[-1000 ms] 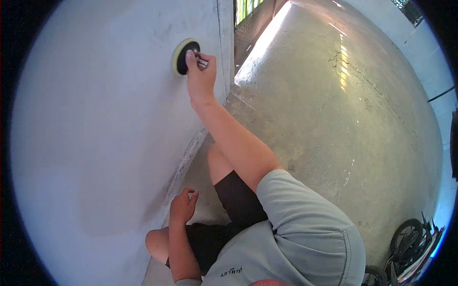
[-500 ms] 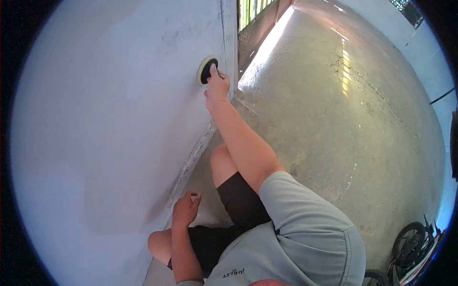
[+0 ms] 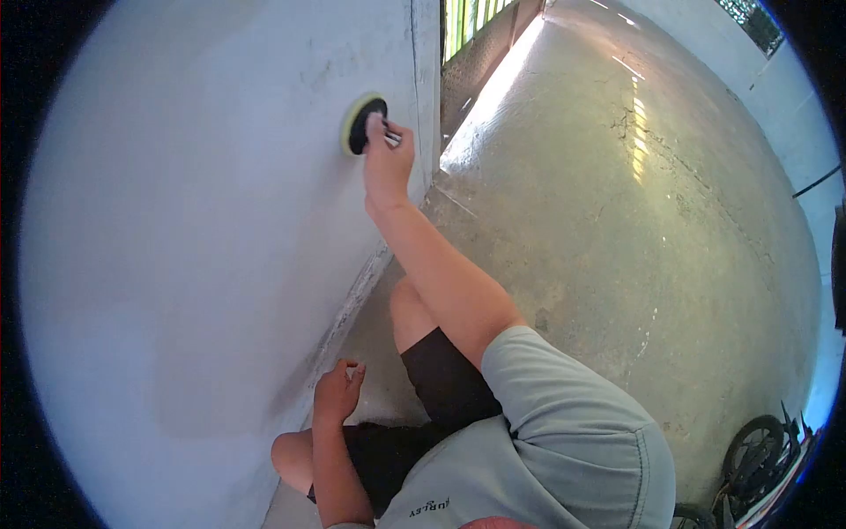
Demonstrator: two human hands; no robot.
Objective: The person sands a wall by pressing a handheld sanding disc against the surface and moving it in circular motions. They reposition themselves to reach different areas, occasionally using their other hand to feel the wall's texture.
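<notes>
The round sanding pad (image 3: 355,124), pinched by the right hand (image 3: 386,163), has been shifted leftward on the white wall (image 3: 194,247). The left hand (image 3: 335,394) is kept loosely curled, empty, beside the wall's base; bicycle wheels (image 3: 749,441) are seen behind.

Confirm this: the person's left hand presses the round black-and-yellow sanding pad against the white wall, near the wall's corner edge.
Not quite. The head view shows the right hand pressing the round black-and-yellow sanding pad against the white wall, near the wall's corner edge. The left hand sits low by the knee, loosely curled and holding nothing.
</notes>
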